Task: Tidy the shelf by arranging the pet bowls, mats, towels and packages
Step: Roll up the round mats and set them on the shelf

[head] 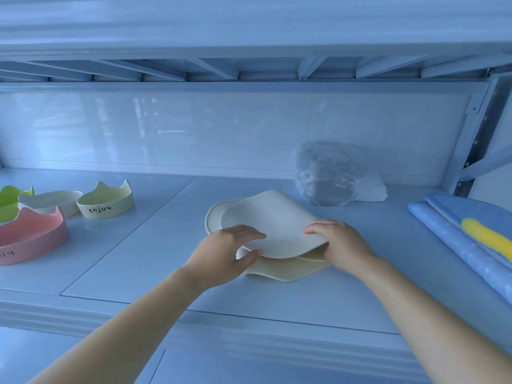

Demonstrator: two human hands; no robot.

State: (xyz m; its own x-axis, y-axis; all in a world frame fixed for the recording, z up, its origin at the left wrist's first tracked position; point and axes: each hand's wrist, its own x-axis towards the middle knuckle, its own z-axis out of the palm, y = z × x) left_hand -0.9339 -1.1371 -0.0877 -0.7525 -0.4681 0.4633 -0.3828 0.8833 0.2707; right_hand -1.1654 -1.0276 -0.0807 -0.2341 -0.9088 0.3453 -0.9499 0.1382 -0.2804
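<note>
Both hands, left hand (232, 249) and right hand (336, 242), pinch near edge of white mat (274, 220), folded over, maybe atop cream mat (288, 268); shelf (124, 245) open left

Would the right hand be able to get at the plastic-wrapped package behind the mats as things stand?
Probably yes, once it lets go: the right hand grips the white mat, but the plastic-wrapped package sits just behind it with only bare shelf between.
</note>
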